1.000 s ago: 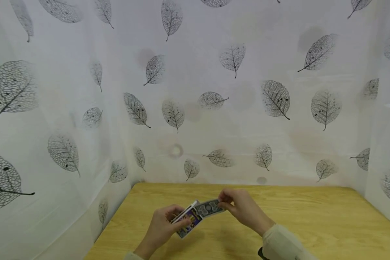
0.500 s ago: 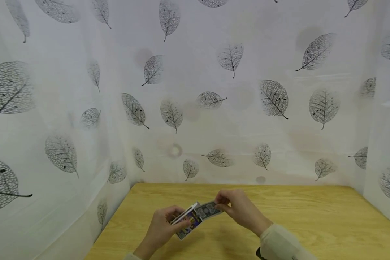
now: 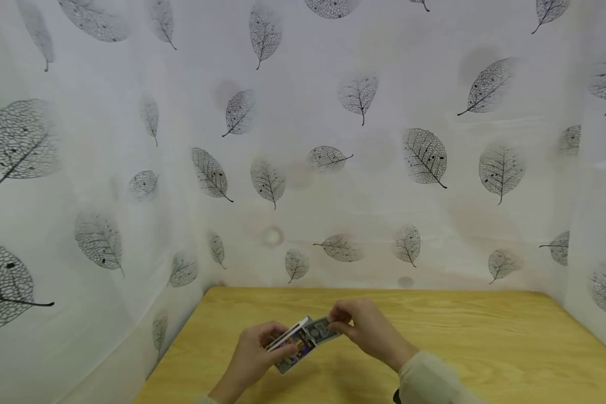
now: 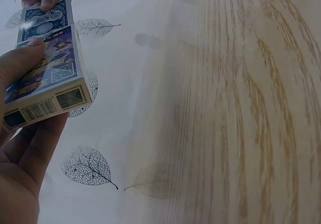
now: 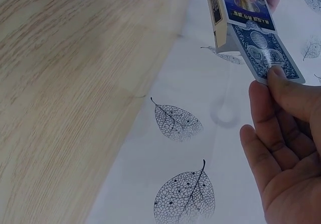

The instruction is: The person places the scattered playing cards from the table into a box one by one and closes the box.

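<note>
My left hand (image 3: 252, 354) holds a purple card box (image 3: 296, 349) at a tilt above the table, thumb across its printed face. In the left wrist view the bottom of the box (image 4: 45, 106) shows a barcode between two dark squares. A playing card (image 3: 321, 330) with a blue ornate back and white border sticks partly out of the box's open end; its other part is hidden inside. My right hand (image 3: 371, 334) pinches the card's outer end between thumb and forefinger. In the right wrist view its other fingers (image 5: 271, 156) are bent below the card (image 5: 266, 53).
Beneath both hands lies a light wood-grain table (image 3: 459, 336). A white sheet with dark leaf prints (image 3: 373, 213) hangs along the table's back and sides.
My right hand has moved left toward the box, and less of the playing card shows outside it. The left hand keeps its hold on the box, nearly still.
</note>
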A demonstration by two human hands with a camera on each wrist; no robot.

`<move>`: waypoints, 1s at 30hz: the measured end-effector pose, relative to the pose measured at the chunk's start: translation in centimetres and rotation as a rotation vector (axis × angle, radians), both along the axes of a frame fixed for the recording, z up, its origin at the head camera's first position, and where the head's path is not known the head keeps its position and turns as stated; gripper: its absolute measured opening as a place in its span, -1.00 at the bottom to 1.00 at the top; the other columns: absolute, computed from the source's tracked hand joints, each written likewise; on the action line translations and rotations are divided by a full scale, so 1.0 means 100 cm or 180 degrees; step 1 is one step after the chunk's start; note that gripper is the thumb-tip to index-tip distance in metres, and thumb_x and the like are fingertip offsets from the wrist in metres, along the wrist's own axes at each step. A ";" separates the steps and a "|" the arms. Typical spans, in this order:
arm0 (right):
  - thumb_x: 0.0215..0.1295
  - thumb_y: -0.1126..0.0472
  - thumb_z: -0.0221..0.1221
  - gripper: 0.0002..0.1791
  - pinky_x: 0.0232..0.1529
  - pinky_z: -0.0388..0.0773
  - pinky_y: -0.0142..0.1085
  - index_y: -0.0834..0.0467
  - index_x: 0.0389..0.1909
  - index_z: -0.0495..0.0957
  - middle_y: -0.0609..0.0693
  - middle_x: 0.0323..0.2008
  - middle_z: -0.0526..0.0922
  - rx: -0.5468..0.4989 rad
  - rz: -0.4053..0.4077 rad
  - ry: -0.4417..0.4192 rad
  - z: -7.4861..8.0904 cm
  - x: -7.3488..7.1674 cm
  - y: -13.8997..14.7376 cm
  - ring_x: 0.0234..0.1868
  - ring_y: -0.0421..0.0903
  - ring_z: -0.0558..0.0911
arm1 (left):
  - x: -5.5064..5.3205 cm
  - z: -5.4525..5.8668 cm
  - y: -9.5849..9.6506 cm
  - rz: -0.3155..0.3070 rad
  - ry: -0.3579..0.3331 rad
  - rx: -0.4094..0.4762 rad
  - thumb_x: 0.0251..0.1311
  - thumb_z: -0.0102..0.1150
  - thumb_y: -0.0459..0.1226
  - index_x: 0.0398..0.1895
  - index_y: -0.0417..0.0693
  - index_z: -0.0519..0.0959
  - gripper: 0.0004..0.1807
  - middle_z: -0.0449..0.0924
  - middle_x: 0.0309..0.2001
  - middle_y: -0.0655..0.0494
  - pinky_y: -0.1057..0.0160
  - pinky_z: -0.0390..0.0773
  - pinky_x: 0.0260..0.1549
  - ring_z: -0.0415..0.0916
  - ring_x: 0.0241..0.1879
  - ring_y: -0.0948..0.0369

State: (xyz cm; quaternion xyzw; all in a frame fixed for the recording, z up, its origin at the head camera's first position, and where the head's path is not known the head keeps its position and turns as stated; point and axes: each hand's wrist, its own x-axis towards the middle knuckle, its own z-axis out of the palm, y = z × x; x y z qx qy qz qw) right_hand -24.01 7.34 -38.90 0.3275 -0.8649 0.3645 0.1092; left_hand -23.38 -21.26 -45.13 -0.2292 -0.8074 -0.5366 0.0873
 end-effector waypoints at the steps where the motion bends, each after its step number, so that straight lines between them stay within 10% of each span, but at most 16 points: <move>1: 0.36 0.26 0.42 -0.93 -0.27 0.68 -0.44 0.05 -0.29 0.72 -0.19 -0.33 0.78 0.0000 0.0004 -0.0004 0.000 0.000 -0.001 -0.32 -0.41 0.65 | 0.000 0.000 0.000 0.0004 -0.0004 0.0001 0.17 0.61 -0.19 -0.18 -0.05 0.75 -0.76 0.84 -0.26 -0.03 0.34 0.77 -0.39 0.73 -0.38 0.37; 30: 0.32 0.26 0.45 -0.94 -0.26 0.70 -0.45 0.11 -0.30 0.75 -0.11 -0.34 0.82 -0.0092 0.0008 -0.0015 -0.005 0.002 -0.021 -0.36 -0.40 0.67 | -0.003 -0.001 -0.001 0.0201 0.0062 0.0035 0.19 0.59 -0.21 -0.19 -0.06 0.74 -0.78 0.84 -0.24 -0.04 0.36 0.77 -0.35 0.75 -0.34 0.36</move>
